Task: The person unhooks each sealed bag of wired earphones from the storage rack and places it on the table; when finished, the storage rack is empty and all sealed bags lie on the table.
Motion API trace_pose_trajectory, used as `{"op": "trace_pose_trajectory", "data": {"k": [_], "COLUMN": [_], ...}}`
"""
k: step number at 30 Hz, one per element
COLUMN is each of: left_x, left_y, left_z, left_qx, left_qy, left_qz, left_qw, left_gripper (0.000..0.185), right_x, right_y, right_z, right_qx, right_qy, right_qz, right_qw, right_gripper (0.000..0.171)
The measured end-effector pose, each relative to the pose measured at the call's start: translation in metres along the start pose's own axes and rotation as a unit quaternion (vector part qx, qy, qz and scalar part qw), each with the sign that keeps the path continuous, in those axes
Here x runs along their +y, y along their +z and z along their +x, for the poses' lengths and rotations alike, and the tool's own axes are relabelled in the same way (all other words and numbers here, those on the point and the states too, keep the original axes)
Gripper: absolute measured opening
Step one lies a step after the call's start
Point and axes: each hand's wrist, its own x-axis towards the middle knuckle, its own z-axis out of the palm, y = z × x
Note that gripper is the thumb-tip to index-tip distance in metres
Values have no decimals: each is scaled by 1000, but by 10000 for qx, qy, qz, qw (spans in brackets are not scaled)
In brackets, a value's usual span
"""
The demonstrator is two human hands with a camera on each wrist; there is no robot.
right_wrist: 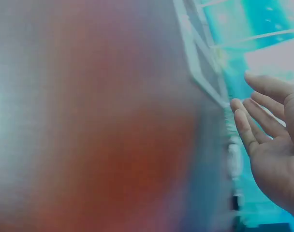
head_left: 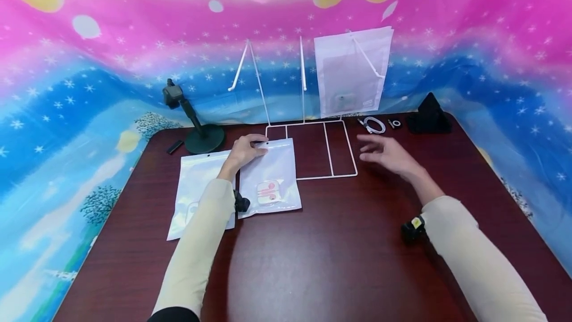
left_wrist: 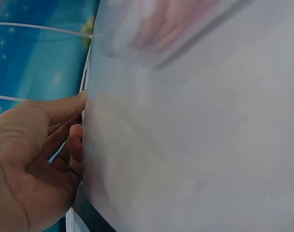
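My left hand [head_left: 245, 154] pinches the top edge of a white zip pouch [head_left: 281, 168], thumb on its front. A pink-and-white pair of earphones in a case [head_left: 268, 192] shows low on that pouch. In the left wrist view the pouch fills most of the frame beside the thumb and fingertips [left_wrist: 75, 145]. A second white pouch [head_left: 189, 183] lies partly under my left forearm. To the right of the white wire rack [head_left: 328, 150], my right hand [head_left: 388, 155] is held with loosely spread fingers and nothing in it.
Another white pouch [head_left: 348, 71] hangs on the rack's right hook; two other hooks rise to its left. A coiled white cable [head_left: 374, 124], a small ring-shaped item [head_left: 395, 123] and a black stand [head_left: 430, 117] sit back right. A dark camera stand [head_left: 203, 135] stands back left.
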Motion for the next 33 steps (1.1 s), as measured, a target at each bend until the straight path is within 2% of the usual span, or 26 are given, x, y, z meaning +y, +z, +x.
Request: {"op": "trace_pose_trajectory", "data": {"k": [6,10,13,19,25,29,33], "left_x": [0,-3,-4,-2,-2,0,1], "left_y": [1,1,0,3,7,8,7], "left_z": [3,4,2,-1,0,-1,-3], "left_qx": [-53,-134,-144,-96,-13,4,4], "left_qy": [-148,-332,-441,-514,-602,-579,-648], "left_qz": [-255,-470,-580,-814,-839,-798,-804], "left_qw": [9996,9983,9972,9953,9947,9951,9947], "left_gripper": [37,38,38,37,37,37,36], "right_x": [-36,-58,-76,-105,-119,-124,-128], "right_y": [-44,-67,-78,-97,-101,-100,-98], "right_z": [12,19,25,38,52,58,59], "right_qx": [910,1622,1987,2122,2126,2289,2637], "right_qy": [107,68,10,279,430,403,345], "right_qz": [322,227,274,429,378,645,952], "right_qw": [9953,9865,9797,9759,9755,9705,9593], "right_gripper": [59,58,57,65,72,69,57]}}
